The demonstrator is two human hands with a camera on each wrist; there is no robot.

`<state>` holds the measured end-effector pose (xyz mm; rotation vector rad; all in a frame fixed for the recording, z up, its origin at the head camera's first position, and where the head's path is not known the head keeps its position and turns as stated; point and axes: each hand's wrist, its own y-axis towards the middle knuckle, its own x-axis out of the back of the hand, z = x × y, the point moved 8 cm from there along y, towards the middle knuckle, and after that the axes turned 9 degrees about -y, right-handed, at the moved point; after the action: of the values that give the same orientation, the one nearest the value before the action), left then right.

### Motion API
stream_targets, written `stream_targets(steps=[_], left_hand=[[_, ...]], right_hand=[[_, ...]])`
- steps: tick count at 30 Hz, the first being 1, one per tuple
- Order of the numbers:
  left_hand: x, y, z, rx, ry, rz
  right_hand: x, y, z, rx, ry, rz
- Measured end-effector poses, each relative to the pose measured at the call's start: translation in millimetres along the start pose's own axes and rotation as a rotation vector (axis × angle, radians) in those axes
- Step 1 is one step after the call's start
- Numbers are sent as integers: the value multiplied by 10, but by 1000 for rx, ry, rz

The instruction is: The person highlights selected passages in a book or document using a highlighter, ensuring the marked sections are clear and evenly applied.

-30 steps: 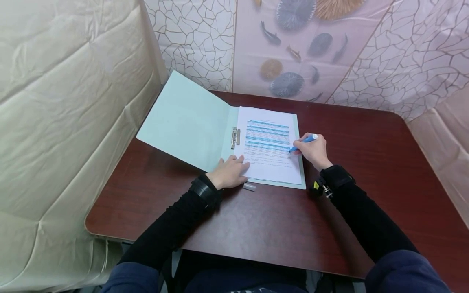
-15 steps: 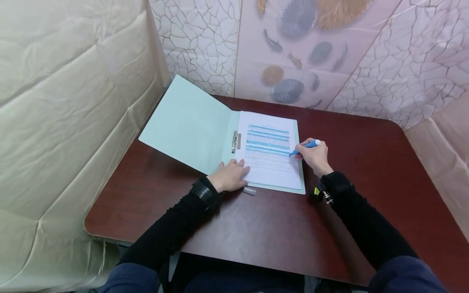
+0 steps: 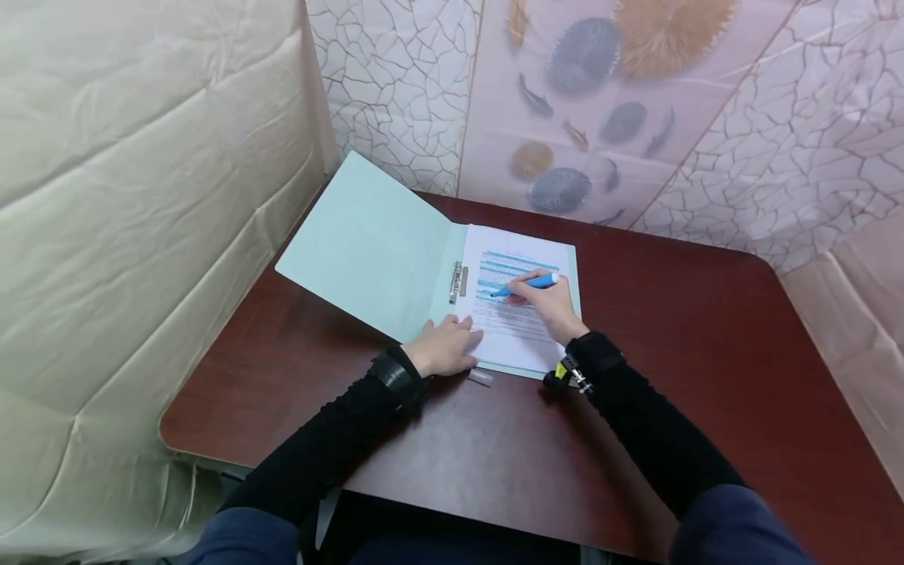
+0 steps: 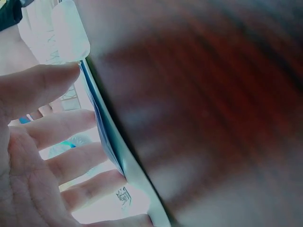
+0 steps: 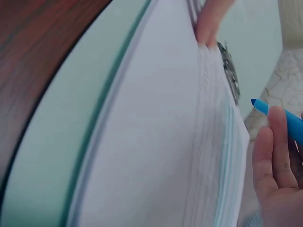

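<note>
A pale green folder (image 3: 374, 243) lies open, its left cover raised at a slant. Printed sheets (image 3: 508, 345) sit in its right half beside a metal clip (image 3: 455, 282); several upper text lines bear blue highlighting. My right hand (image 3: 549, 304) pinches a blue highlighter (image 3: 538, 281) between thumb and fingers, its tip near the left side of the text. In the right wrist view the highlighter (image 5: 294, 126) shows a dark blue tip; whether it touches paper I cannot tell. My left hand (image 3: 443, 347), fingers spread, rests on the lower left corner of the sheets and folder.
A translucent cap (image 3: 481, 377) lies on the brown table (image 3: 438, 447) just below the folder, close to my left thumb. Cream cloth (image 3: 141, 235) hangs along the left, and a patterned cloth (image 3: 395, 86) covers the wall behind the table.
My right hand has carried the highlighter leftward across the page, from the right ends of the lines to their left side. The left hand stays put. The head view has shifted slightly.
</note>
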<state>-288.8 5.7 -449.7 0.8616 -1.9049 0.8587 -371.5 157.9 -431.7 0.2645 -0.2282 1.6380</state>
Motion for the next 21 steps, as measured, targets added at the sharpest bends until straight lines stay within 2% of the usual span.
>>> stream_targets(steps=[6,12,21], left_hand=[[-32,24,18,2,17,13],[-15,27,41,0,16,10],[-35,54,89,-7,15,-5]], right_hand=[[-203,80,-88,-22,31,4],[-266,141,-128,-26,98,0],[-306,171,-147,-39,57,23]])
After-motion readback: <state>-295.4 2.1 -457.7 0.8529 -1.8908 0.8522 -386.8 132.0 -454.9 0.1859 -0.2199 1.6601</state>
